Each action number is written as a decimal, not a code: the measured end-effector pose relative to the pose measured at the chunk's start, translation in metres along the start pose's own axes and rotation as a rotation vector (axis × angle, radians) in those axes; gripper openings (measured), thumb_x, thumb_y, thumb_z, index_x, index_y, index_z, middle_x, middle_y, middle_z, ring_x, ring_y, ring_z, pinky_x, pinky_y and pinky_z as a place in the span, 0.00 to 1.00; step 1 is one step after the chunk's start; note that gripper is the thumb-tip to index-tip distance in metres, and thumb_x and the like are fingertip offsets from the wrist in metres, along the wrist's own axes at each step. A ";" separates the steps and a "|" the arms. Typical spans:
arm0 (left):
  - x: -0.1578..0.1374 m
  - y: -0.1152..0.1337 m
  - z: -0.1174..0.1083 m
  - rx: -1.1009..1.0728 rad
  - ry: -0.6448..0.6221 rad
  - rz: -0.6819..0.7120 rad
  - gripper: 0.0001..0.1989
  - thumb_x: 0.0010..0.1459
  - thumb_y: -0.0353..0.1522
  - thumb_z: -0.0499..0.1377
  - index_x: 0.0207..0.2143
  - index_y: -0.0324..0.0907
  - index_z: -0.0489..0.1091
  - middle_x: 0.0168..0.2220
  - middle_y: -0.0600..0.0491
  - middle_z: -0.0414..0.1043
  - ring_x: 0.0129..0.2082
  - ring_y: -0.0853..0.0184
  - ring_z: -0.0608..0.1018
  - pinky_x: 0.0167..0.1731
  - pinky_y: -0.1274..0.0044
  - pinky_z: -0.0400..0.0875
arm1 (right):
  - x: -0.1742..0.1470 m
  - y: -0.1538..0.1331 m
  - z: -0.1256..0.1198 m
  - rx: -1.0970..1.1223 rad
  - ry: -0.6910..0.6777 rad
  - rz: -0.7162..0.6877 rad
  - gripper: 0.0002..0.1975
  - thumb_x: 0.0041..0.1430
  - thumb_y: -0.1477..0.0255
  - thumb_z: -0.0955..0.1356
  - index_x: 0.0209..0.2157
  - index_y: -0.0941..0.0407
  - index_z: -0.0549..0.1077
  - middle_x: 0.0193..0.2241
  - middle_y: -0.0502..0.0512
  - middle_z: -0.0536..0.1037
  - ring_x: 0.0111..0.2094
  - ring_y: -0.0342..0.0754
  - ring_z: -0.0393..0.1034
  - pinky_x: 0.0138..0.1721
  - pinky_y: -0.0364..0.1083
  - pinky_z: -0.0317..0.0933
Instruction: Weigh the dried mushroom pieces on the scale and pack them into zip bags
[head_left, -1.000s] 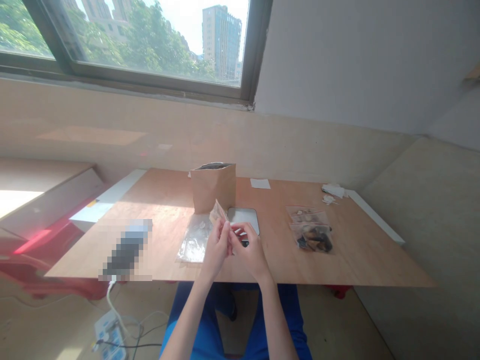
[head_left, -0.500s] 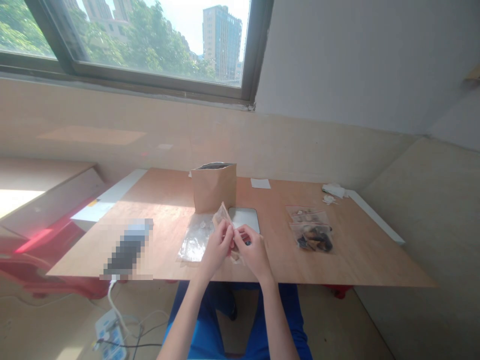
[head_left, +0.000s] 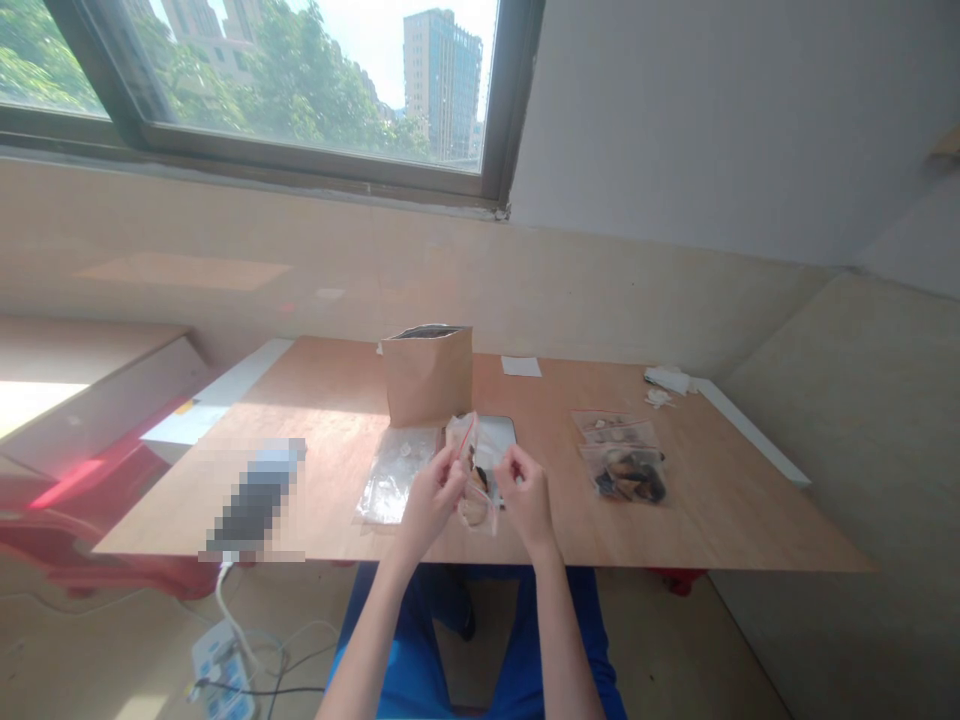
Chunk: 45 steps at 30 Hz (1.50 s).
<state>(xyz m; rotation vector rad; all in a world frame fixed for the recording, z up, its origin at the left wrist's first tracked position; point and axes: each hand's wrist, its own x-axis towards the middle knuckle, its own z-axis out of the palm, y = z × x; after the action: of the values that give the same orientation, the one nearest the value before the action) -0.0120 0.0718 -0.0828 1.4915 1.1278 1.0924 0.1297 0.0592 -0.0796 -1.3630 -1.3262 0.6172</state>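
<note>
Between my hands hangs a small clear zip-lock bag (head_left: 474, 508) with a red seal line, holding tan and dark pieces. My left hand (head_left: 439, 488) pinches its upper left side near the seal. To the right of the bag is my right hand (head_left: 525, 490), its fingers closed together; whether they hold the bag's edge, I cannot make out. Behind the bag lies a white flat tray or scale (head_left: 504, 432), partly hidden. A brown paper pouch (head_left: 429, 380) stands upright with its top gaping. In front of the pouch, clear plastic bags (head_left: 390, 485) lie flat beside my left hand.
On the right of the table (head_left: 720, 500) lie filled zip-lock bags (head_left: 628, 478). A white paper (head_left: 521, 367) rests at the back, with crumpled tissue (head_left: 667, 380) at the far right. A blurred-out device (head_left: 259, 495) with a cable lies left. A power strip (head_left: 221, 665) is on the floor.
My hands have moved apart: the right one shifted right, away from the left. The small bag now shows more fully between them, with its red seal line and contents visible.
</note>
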 end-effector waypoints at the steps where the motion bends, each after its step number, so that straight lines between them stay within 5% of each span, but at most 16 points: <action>1: 0.001 0.000 -0.003 0.002 0.044 -0.006 0.12 0.55 0.38 0.47 0.21 0.43 0.52 0.15 0.62 0.51 0.15 0.75 0.58 0.18 0.81 0.53 | 0.003 0.003 -0.006 0.019 0.092 0.014 0.14 0.52 0.69 0.60 0.17 0.54 0.50 0.16 0.43 0.50 0.20 0.39 0.46 0.21 0.39 0.44; 4: 0.004 0.001 -0.012 0.014 0.109 -0.004 0.14 0.53 0.39 0.49 0.19 0.43 0.51 0.14 0.62 0.51 0.15 0.75 0.58 0.18 0.81 0.53 | 0.007 0.006 -0.021 0.094 0.203 0.070 0.16 0.54 0.64 0.60 0.18 0.54 0.50 0.16 0.43 0.50 0.20 0.39 0.46 0.21 0.39 0.45; 8: 0.004 0.003 -0.006 -0.170 0.126 -0.045 0.15 0.53 0.40 0.47 0.19 0.43 0.53 0.14 0.61 0.54 0.15 0.75 0.60 0.17 0.81 0.55 | 0.002 -0.003 -0.020 0.218 0.118 0.078 0.16 0.56 0.62 0.58 0.19 0.54 0.51 0.16 0.43 0.54 0.19 0.39 0.49 0.21 0.39 0.48; 13: -0.001 -0.004 0.024 -0.537 0.375 -0.168 0.12 0.53 0.41 0.48 0.24 0.42 0.60 0.26 0.56 0.67 0.27 0.72 0.71 0.25 0.81 0.65 | -0.005 -0.019 0.000 0.415 0.103 0.046 0.13 0.56 0.66 0.57 0.20 0.54 0.52 0.17 0.44 0.56 0.20 0.40 0.51 0.23 0.40 0.51; 19: -0.008 -0.009 0.041 -0.825 0.207 -0.305 0.21 0.50 0.48 0.50 0.34 0.41 0.67 0.33 0.50 0.73 0.34 0.64 0.75 0.29 0.74 0.70 | -0.009 -0.021 0.010 0.475 -0.006 0.141 0.12 0.56 0.65 0.57 0.21 0.54 0.54 0.18 0.44 0.58 0.20 0.41 0.53 0.23 0.40 0.53; 26: -0.002 -0.012 0.031 -0.750 0.235 -0.302 0.29 0.49 0.55 0.46 0.38 0.41 0.67 0.29 0.51 0.74 0.28 0.65 0.76 0.24 0.74 0.69 | -0.008 -0.027 0.000 0.164 0.107 -0.001 0.07 0.57 0.65 0.62 0.31 0.54 0.64 0.28 0.49 0.67 0.32 0.43 0.63 0.37 0.42 0.58; 33: 0.002 -0.020 0.029 -0.637 0.257 -0.246 0.28 0.54 0.51 0.43 0.39 0.39 0.69 0.36 0.49 0.74 0.37 0.64 0.75 0.38 0.73 0.70 | -0.010 -0.038 -0.002 0.029 -0.308 -0.103 0.12 0.59 0.72 0.58 0.34 0.54 0.73 0.37 0.54 0.74 0.42 0.48 0.66 0.46 0.47 0.59; 40: 0.000 -0.028 0.027 -0.458 0.289 -0.214 0.24 0.55 0.47 0.49 0.45 0.41 0.68 0.43 0.49 0.73 0.43 0.64 0.74 0.39 0.74 0.69 | -0.010 -0.025 0.003 0.025 -0.329 -0.051 0.23 0.58 0.74 0.58 0.56 0.48 0.59 0.55 0.51 0.63 0.56 0.48 0.56 0.57 0.52 0.50; 45: 0.001 -0.029 0.023 -0.358 0.265 -0.180 0.21 0.55 0.44 0.50 0.44 0.42 0.70 0.46 0.50 0.72 0.47 0.63 0.72 0.48 0.73 0.62 | -0.010 -0.007 0.009 0.099 -0.405 0.048 0.24 0.57 0.72 0.61 0.56 0.48 0.58 0.56 0.52 0.62 0.49 0.47 0.64 0.52 0.49 0.58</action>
<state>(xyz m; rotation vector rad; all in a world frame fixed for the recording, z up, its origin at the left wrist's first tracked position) 0.0060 0.0732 -0.1151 0.9695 1.1486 1.3113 0.1168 0.0512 -0.0787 -1.2316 -1.5605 1.0177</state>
